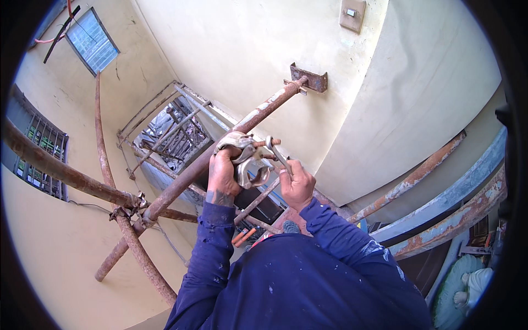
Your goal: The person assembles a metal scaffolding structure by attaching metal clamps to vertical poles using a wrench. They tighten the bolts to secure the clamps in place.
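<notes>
The rusty pipe (187,179) slants from lower left to upper right, the pale metal clamp (237,141) sitting on it. The left hand (222,175) grips the clamp's left side; the right hand (298,184), nearer the bolt (276,142), pinches the wrench (280,157), whose ring end meets that bolt, up and left of the fingers.

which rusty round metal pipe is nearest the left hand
The rusty round metal pipe slanting up to a rusty U-shaped metal bracket by the cream-painted wall. It passes right beside the bare left hand; the other rusty pipes lie farther off.
</notes>
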A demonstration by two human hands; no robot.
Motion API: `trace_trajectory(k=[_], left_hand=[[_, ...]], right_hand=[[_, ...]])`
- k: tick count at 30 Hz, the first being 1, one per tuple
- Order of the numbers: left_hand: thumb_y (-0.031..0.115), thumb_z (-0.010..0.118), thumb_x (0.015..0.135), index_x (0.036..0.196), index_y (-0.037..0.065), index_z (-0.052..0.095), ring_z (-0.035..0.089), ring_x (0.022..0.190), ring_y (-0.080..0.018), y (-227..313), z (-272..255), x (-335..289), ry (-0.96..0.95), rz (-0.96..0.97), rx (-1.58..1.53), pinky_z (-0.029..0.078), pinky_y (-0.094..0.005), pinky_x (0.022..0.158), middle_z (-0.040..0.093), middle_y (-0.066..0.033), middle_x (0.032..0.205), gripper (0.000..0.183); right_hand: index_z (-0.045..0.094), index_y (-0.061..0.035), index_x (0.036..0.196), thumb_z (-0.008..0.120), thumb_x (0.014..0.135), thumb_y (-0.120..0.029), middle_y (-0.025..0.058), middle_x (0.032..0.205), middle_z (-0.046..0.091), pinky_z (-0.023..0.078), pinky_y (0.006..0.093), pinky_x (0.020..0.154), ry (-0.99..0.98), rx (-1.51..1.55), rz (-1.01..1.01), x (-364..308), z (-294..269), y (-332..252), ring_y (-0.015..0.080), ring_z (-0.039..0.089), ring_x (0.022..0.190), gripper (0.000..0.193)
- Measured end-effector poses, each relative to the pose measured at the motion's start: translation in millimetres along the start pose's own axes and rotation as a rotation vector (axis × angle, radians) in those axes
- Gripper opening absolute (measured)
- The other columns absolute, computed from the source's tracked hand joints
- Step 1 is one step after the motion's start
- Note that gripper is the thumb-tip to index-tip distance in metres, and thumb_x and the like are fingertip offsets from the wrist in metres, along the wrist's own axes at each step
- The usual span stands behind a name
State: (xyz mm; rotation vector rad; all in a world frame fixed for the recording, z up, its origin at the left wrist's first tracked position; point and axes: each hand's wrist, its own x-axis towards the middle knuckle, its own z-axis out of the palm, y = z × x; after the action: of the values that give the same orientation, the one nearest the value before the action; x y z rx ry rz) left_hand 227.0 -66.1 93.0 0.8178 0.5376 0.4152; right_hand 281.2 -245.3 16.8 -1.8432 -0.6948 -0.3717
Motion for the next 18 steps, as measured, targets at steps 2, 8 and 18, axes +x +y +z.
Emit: trace_trajectory(k=[2,8,18], left_hand=[[-0.002,0.05,0.082,0.112,-0.005,0.064,0.069,0.09,-0.0244,13.2,14.5,-28.5,-0.135,-0.123,0.207,0.058,-0.0381,0.082,0.069,-0.0134,0.103,0.033],[0.0,0.051,0.087,0.108,-0.003,0.061,0.063,0.087,-0.0145,9.9,16.6,-59.6,-0.374,-0.075,0.834,0.05,-0.0283,0.079,0.068,-0.007,0.095,0.024],[-0.007,0.039,0.085,0.107,-0.003,0.064,0.068,0.087,-0.02,-74.3,-31.0,13.9,0.118,0.191,0.525,0.057,-0.0344,0.079,0.07,-0.0111,0.099,0.034]], right_hand=[[0.063,-0.0092,0.084,0.064,0.085,-0.014,0.0101,0.064,0.063,0.05,0.0403,0.058,0.002,0.08,0.075,27.9,-17.4,27.3,0.0305,0.066,0.063,0.005],[0.054,-0.0142,0.053,0.063,0.091,-0.049,0.0038,0.054,0.056,0.046,0.0377,0.056,-0.559,-0.305,-0.94,153.0,-55.3,35.9,0.023,0.06,0.057,0.053],[0.076,-0.0098,0.095,0.054,0.09,-0.031,0.0031,0.088,0.066,0.029,0.0537,0.11,-0.517,-1.232,-1.779,182.7,-49.6,-81.0,0.0249,0.054,0.11,0.031]])
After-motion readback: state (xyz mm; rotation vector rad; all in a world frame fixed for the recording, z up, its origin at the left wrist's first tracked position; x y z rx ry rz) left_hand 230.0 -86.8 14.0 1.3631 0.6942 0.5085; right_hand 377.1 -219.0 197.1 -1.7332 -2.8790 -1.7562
